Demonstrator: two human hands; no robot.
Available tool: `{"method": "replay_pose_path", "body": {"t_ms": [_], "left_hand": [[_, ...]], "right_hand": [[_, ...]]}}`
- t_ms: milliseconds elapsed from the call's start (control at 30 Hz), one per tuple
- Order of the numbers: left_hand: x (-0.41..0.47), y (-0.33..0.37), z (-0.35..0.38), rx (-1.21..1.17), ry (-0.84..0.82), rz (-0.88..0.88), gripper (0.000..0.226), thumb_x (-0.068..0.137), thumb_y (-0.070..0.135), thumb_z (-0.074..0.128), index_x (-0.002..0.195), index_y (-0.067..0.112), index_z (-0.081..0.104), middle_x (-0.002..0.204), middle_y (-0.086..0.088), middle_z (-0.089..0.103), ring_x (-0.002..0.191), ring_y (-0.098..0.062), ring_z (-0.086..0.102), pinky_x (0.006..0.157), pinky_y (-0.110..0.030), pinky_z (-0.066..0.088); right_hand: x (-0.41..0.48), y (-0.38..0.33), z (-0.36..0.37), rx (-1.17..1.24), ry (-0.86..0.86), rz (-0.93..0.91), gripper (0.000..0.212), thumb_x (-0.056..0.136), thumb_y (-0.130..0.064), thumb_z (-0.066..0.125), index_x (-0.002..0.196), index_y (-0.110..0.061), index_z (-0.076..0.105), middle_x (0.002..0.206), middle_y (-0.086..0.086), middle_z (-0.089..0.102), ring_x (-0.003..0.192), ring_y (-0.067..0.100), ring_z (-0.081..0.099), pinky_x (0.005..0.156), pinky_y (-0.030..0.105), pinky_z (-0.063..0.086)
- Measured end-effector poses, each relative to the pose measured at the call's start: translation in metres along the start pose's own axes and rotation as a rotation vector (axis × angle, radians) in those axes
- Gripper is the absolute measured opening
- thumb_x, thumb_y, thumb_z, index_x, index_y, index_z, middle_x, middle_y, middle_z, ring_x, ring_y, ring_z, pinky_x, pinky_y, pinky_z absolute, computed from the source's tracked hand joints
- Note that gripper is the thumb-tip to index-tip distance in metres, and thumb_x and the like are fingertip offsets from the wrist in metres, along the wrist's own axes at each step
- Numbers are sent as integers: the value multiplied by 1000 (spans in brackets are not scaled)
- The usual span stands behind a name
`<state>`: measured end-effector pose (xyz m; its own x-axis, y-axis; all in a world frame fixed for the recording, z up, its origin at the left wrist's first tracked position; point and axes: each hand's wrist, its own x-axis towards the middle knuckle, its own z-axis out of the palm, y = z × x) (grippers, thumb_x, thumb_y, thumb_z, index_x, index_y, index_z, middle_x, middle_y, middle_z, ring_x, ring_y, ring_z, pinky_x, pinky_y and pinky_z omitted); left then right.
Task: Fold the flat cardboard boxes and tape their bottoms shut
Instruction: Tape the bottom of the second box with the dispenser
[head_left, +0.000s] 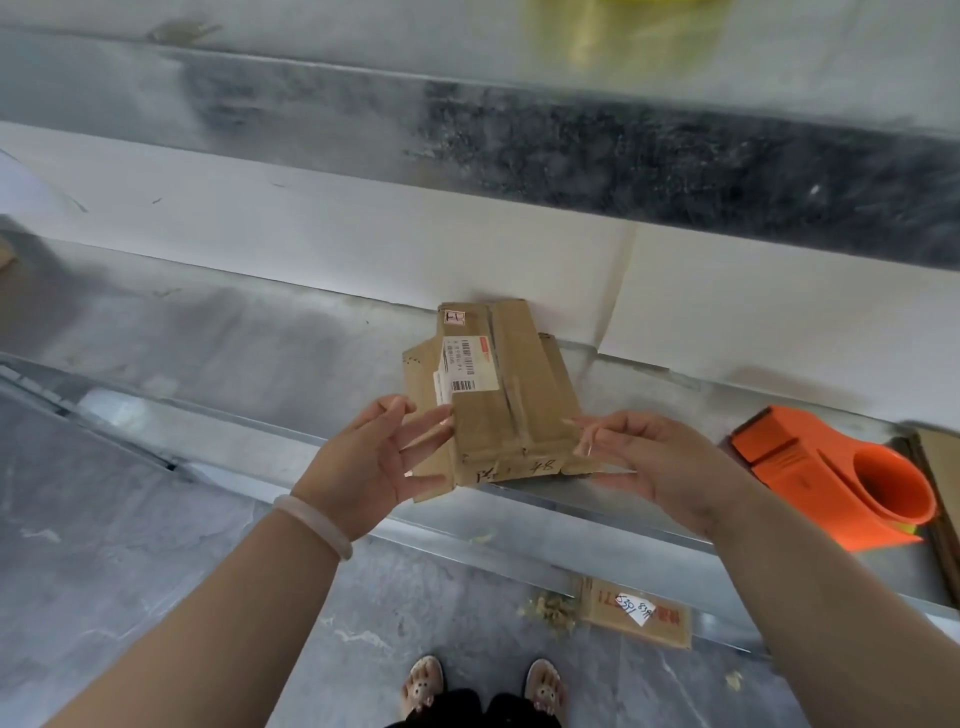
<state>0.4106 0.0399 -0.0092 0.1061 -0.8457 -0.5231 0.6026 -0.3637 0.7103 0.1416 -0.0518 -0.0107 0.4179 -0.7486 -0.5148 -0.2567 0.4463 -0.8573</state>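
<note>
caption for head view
Left hand touches, right hand pinches a flat brown cardboard box at a metal table, orange tape dispenser nearby.

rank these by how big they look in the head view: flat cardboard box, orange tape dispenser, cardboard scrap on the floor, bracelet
1. flat cardboard box
2. orange tape dispenser, only slightly smaller-looking, nearly a tie
3. cardboard scrap on the floor, though it lies farther from the camera
4. bracelet

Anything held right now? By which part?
Flat cardboard box: right hand pinches its lower-right corner; left hand touches its left edge with straight fingers.
</note>
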Motion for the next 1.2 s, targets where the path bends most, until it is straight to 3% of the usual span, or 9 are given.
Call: {"method": "replay_pose_path", "body": {"t_ms": [133, 267, 400, 567, 733, 1000, 1200], "left_hand": [[-12, -12, -5, 166, 181, 91, 16, 97, 24, 56, 85, 16, 64, 113, -6, 72, 114, -25, 64, 95, -59, 49], [-27, -32, -5, 255, 401, 251, 14, 93, 19, 61, 89, 16, 75, 87, 2, 75, 99, -20, 66, 95, -47, 52], [-35, -44, -3, 326, 465, 324, 16, 91, 22, 65, 83, 26, 77, 83, 6, 74, 91, -19, 63, 92, -43, 53], [-28, -48, -4, 329, 537, 321, 13, 91, 22, 67, 83, 26, 77, 76, 7, 71, 84, -18, 60, 88, -39, 52], [-21, -54, -3, 375, 567, 321, 14, 89, 24, 69, 79, 30, 77, 78, 5, 71, 84, -18, 58, 83, -37, 50], [-12, -66, -6, 355, 610, 282, 11, 92, 24, 66, 86, 24, 75, 83, 3, 69, 80, -15, 57, 77, -31, 47], [-1, -76, -11, 414, 654, 229, 9, 92, 22, 66, 89, 19, 74, 80, 5, 71, 74, -11, 57, 75, -30, 48]], "right_hand": [[-5, -1, -5, -201, 151, -100, 18, 90, -14, 68, 83, -26, 80, 96, -6, 76, 101, 18, 69, 100, 43, 52], [-11, -3, -7, -214, 181, -152, 16, 85, -16, 74, 84, -31, 80, 91, 3, 77, 96, 23, 71, 100, 41, 52], [-13, -4, -5, -177, 190, -173, 16, 82, -14, 77, 92, -26, 78, 87, -6, 77, 92, 16, 72, 97, 37, 54], [-4, -2, -13, -114, 188, -105, 35, 64, -25, 86, 97, -26, 74, 69, -1, 69, 75, 17, 70, 94, 45, 55], [9, 4, -18, -90, 242, -71, 9, 77, -13, 81, 82, -10, 74, 70, 6, 70, 72, 22, 64, 89, 48, 57], [27, 17, -17, -48, 218, -5, 9, 83, -14, 76, 85, -7, 70, 74, 4, 67, 67, 11, 64, 64, 26, 57], [46, 44, -8, -32, 272, 51, 12, 83, -18, 77, 87, -11, 69, 87, 9, 64, 79, 18, 61, 71, 33, 58]]}}
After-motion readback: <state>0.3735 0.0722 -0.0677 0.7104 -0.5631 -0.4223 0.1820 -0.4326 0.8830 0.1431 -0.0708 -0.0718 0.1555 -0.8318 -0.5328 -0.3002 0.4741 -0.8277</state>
